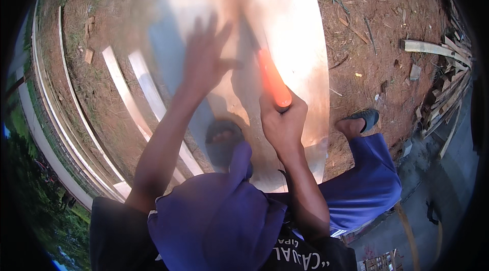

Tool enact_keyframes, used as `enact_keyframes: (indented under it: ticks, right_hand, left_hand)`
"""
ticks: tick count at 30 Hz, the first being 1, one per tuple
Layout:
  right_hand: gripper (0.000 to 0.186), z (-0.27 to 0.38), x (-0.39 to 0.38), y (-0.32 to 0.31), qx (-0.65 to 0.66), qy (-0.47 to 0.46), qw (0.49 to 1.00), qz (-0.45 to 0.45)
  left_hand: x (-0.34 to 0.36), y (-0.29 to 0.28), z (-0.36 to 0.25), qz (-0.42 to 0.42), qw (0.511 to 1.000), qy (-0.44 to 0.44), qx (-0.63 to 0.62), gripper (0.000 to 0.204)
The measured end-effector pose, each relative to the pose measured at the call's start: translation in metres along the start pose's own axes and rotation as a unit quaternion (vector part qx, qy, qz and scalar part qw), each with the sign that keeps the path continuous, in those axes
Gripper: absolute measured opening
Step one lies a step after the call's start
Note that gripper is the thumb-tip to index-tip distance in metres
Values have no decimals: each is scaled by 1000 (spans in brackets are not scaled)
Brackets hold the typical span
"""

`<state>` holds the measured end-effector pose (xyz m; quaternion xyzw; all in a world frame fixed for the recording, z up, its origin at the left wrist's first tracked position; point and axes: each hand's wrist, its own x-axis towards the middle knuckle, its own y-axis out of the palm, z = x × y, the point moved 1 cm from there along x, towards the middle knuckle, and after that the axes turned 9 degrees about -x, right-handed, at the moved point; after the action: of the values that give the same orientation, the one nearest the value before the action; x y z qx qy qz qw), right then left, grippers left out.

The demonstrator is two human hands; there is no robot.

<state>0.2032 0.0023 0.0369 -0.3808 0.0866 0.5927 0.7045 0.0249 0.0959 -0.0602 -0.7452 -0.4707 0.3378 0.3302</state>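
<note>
A wide, pale plywood sheet (305, 77) stretches away in front of me. My right hand (286, 120) is wrapped round the orange handle of a hand saw (272, 78). Its thin blade points away from me over the sheet, seen nearly edge-on and partly lost in blur and glare. To the left of the saw, my left hand (206, 59) is spread with its fingers apart over the sheet. Haze makes it hard to tell whether that palm presses on the wood. One foot in a dark shoe (224, 136) stands on the sheet between my arms.
Two pale wood strips (147, 80) lie on the ground left of the sheet, with longer strips (66, 62) beyond. My other foot, in a dark clog (368, 119), is on the dirt at right. A pile of scrap wood (451, 87) lies at far right beside grey concrete (443, 184).
</note>
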Motion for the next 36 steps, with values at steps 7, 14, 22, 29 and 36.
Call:
enact_keyframes:
  ticks: [7,14,22,29,36]
  right_hand:
    - [10,-31,-82,-32,-33,-51,998,-24]
    - [6,-23,-143,-64,-82,11,996,-22]
    - [18,17,19,7,-25,-5,999,-21]
    - [20,-45,-177,-87,-117,-11,993,-3]
    - [17,19,26,6,-24,12,999,-20]
  left_hand:
    - [-7,1,7,-7,1000,-3,0,104]
    - [-5,-1,1,-3,1000,-2,10,102]
    - [-1,0,-7,3,1000,-6,1,103]
    - [-8,3,3,-5,1000,-2,15,105]
    - [5,8,2,-29,999,28,12,105]
